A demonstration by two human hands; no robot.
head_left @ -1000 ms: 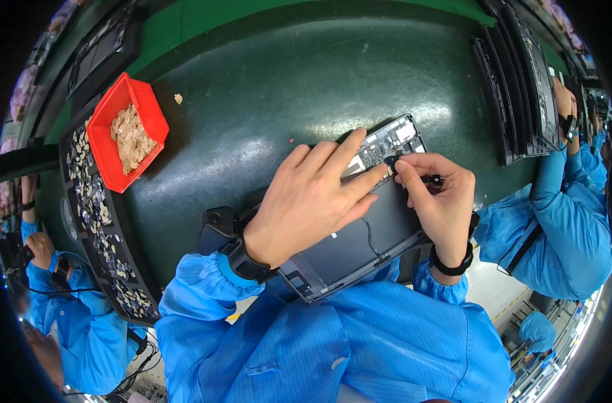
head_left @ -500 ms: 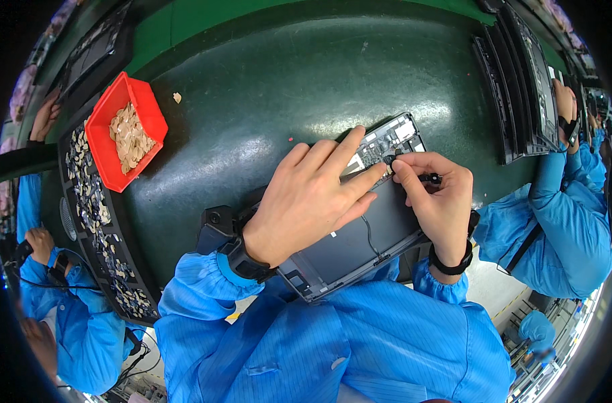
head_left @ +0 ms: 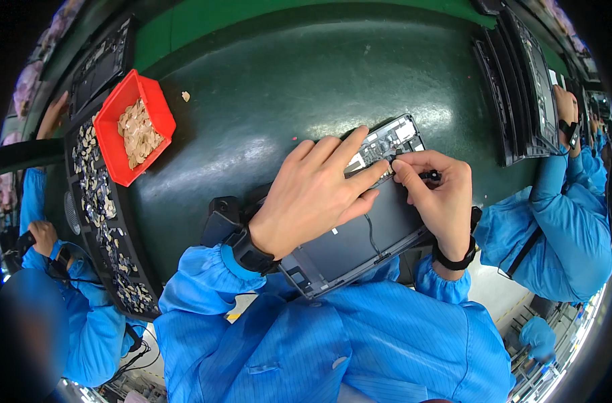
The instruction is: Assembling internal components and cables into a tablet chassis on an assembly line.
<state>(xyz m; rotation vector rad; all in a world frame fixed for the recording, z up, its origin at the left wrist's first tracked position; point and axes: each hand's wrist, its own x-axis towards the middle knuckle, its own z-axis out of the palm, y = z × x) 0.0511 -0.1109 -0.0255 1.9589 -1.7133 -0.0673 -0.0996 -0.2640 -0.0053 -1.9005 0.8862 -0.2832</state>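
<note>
An opened laptop base (head_left: 339,258) lies in front of me, tilted on the table's near edge, its circuit board (head_left: 393,138) exposed at the far end. A thin black cable (head_left: 372,232) runs down its dark panel. My left hand (head_left: 316,188) lies across the base, fingers stretched and apart, a fingertip pressing near the board's edge. Beside it, my right hand (head_left: 443,195) pinches thumb and forefinger together at the same spot. What sits between those fingertips is mostly hidden. A small black piece (head_left: 431,176) shows behind the right fingers.
A red bin (head_left: 161,111) of beige flat pieces stands at the left on a black divided tray (head_left: 121,228) full of small parts. One loose piece (head_left: 185,97) lies beside it. Dark laptop panels (head_left: 514,94) are stacked at the right. Co-workers in blue sit on both sides.
My two hands stay at nearly the same spot on the board. The view has shifted slightly, and the co-worker at the left has moved.
</note>
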